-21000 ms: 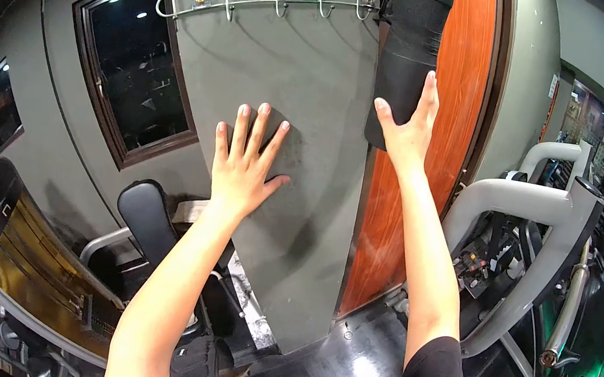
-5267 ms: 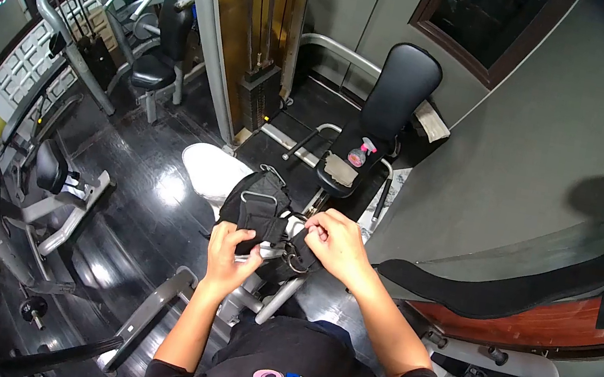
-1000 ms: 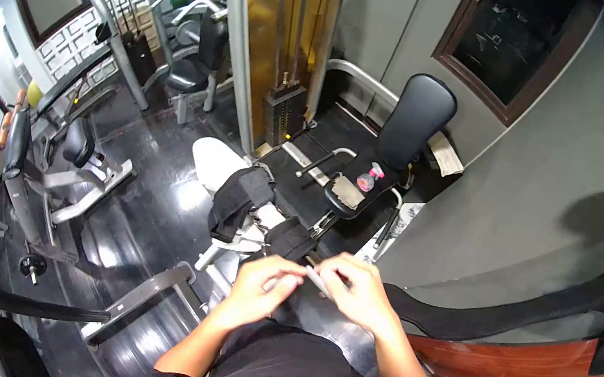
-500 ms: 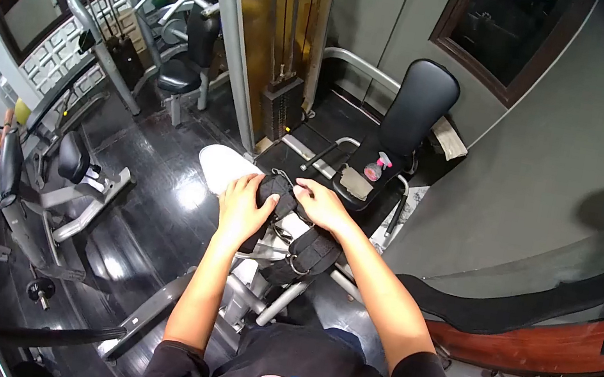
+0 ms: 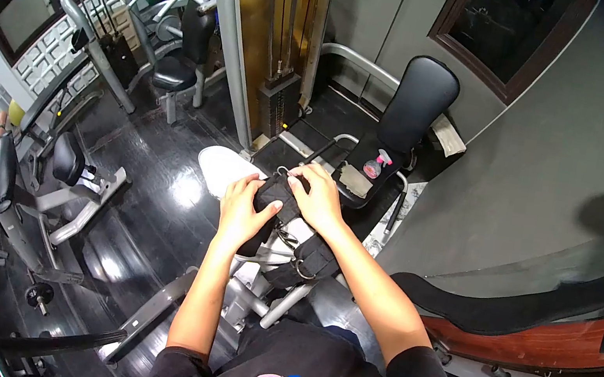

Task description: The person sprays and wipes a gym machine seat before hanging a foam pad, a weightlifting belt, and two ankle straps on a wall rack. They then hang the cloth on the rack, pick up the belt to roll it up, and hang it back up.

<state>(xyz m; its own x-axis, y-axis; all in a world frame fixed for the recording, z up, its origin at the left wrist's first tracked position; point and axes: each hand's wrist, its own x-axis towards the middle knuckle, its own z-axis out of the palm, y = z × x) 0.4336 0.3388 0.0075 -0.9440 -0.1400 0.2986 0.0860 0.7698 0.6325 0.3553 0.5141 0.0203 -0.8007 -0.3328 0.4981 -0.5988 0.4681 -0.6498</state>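
Observation:
A black padded ankle strap [image 5: 276, 197] with a metal ring at its far end is between my two hands. My left hand [image 5: 239, 214] grips its left side, thumb lying across the top. On its right side, my right hand [image 5: 317, 200] has bent fingers pressed to the strap near the ring. The undersides of both hands are hidden. Closer to my body lies a second black strap [image 5: 315, 257] with a metal ring, apart from my fingers. A white rounded surface [image 5: 223, 170] shows beyond my left hand.
A spray bottle [image 5: 378, 164] and a greyish cloth [image 5: 354, 181] sit on a black machine seat. Behind stands a cable weight stack [image 5: 277, 102]. A padded bench [image 5: 70, 156] is at left on the dark floor [image 5: 150, 200]. A grey wall [image 5: 521, 199] rises at right.
My right hand has shifted slightly up and left along the strap, fingers now nearer the metal ring. My left hand stays on the strap. The view has moved slightly.

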